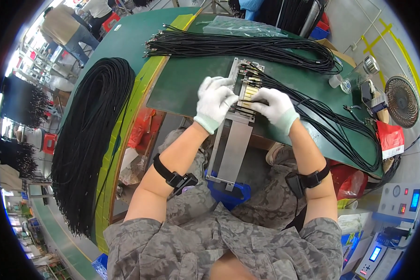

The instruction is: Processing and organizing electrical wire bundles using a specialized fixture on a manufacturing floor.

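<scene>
Both my hands wear white knit gloves and meet over a metal fixture [234, 148] that juts past the table's front edge. My left hand [215, 100] is at the fixture's left side, thumb and fingertips pinched together. From the right, my right hand [276, 107] closes its fingers on a thin black cable [244, 101], which runs across to my left fingertips. Light yellow slots [251, 91] show between the hands. Beyond them, several black cables [312, 102] have their connector ends set side by side in the fixture and trail off to the right.
A long black cable bundle [238, 46] lies across the back of the green table [182, 88]. Another thick bundle [91, 135] hangs at the left. On the right are a small fan [402, 101], a red packet [390, 139] and glass jars [359, 74]. A blue bin [228, 196] sits below.
</scene>
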`<move>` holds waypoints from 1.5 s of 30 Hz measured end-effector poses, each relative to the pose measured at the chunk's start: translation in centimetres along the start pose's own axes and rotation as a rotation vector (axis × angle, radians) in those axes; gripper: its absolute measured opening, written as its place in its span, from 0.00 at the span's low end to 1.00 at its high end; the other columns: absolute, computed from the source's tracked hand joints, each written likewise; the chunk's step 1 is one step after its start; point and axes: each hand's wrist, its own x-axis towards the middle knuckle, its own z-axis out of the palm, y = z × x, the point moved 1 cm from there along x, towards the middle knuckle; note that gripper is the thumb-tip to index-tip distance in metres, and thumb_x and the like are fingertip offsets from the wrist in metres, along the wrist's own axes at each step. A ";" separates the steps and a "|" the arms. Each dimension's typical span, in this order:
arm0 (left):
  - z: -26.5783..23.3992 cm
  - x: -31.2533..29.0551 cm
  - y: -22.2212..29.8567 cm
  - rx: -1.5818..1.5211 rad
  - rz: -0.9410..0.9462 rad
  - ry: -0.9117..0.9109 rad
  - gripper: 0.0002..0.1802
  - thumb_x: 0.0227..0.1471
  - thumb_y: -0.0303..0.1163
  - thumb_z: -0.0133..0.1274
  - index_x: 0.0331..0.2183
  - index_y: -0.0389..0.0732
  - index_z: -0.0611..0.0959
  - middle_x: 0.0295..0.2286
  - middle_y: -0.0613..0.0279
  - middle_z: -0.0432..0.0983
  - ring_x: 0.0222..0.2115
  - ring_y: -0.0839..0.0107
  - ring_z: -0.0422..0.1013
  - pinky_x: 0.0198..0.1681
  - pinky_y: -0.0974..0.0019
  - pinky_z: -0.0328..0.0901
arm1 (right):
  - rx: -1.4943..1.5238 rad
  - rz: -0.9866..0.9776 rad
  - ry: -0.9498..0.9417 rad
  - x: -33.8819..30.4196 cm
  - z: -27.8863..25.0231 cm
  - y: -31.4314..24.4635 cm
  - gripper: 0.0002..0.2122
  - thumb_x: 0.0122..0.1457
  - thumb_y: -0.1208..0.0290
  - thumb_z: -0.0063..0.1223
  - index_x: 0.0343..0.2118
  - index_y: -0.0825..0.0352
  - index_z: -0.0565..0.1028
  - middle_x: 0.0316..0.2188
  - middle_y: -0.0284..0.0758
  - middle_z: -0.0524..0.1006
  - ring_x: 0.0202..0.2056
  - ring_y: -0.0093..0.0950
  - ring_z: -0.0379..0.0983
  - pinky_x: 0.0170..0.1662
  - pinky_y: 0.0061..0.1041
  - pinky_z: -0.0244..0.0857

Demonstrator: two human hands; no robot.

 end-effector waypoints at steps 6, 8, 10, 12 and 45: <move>-0.8 -0.4 -1.1 0.331 0.026 0.035 0.08 0.45 0.37 0.57 0.25 0.42 0.81 0.39 0.61 0.76 0.45 0.58 0.66 0.52 0.59 0.57 | 0.045 0.063 -0.004 -0.6 -1.4 0.3 0.07 0.48 0.64 0.57 0.28 0.61 0.78 0.24 0.36 0.77 0.32 0.37 0.72 0.37 0.35 0.66; -0.3 -0.7 -1.6 0.235 -0.090 -0.002 0.08 0.47 0.38 0.56 0.27 0.44 0.82 0.38 0.62 0.77 0.44 0.59 0.67 0.53 0.56 0.55 | -0.150 0.030 -0.037 -0.4 -1.0 0.7 0.06 0.48 0.64 0.57 0.26 0.60 0.78 0.24 0.36 0.77 0.31 0.37 0.72 0.37 0.35 0.66; 0.1 -1.1 -2.0 0.188 -0.148 -0.021 0.08 0.48 0.38 0.55 0.28 0.45 0.82 0.38 0.62 0.77 0.44 0.60 0.68 0.54 0.55 0.54 | -0.247 0.013 -0.054 -0.5 -1.0 0.8 0.06 0.48 0.64 0.57 0.25 0.59 0.79 0.24 0.36 0.77 0.31 0.36 0.72 0.37 0.35 0.66; 0.4 -1.2 -2.2 0.111 -0.247 -0.083 0.08 0.49 0.39 0.54 0.30 0.47 0.82 0.36 0.65 0.77 0.43 0.64 0.69 0.55 0.56 0.53 | -0.275 0.040 -0.051 -0.8 -1.4 0.8 0.05 0.48 0.65 0.57 0.25 0.60 0.79 0.23 0.35 0.77 0.30 0.36 0.71 0.37 0.34 0.66; 1.3 0.1 -0.8 -0.017 -0.190 -0.017 0.11 0.45 0.40 0.58 0.24 0.42 0.82 0.40 0.53 0.76 0.44 0.54 0.66 0.50 0.57 0.59 | -0.284 -0.125 0.097 0.6 -1.3 2.3 0.06 0.46 0.67 0.59 0.27 0.61 0.76 0.27 0.35 0.75 0.34 0.37 0.69 0.39 0.35 0.63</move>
